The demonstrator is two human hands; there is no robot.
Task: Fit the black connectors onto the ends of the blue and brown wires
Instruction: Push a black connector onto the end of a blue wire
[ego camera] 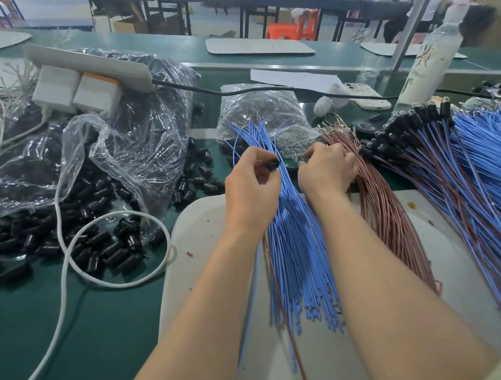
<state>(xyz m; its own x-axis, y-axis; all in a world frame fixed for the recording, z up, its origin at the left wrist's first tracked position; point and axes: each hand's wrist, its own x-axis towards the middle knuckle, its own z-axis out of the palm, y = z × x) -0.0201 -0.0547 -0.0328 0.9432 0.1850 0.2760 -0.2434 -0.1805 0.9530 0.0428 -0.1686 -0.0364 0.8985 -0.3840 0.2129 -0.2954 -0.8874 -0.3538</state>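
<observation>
My left hand (252,186) pinches a black connector (272,164) at its fingertips, just over the bundle of loose blue wires (296,246) on the white board (206,254). My right hand (327,169) rests with curled fingers on the bundle of brown wires (387,214) to the right; whether it pinches one wire is hidden. Loose black connectors (103,248) lie heaped on the green table at the left. At the far right lies a pile of finished blue and brown wires with connectors fitted (440,155).
A clear plastic bag of connectors (136,145) and a white power strip (87,64) stand at the back left. A white cable (68,266) loops across the green table. A small bag of parts (263,110), a phone (362,95) and a bottle (432,61) sit behind the wires.
</observation>
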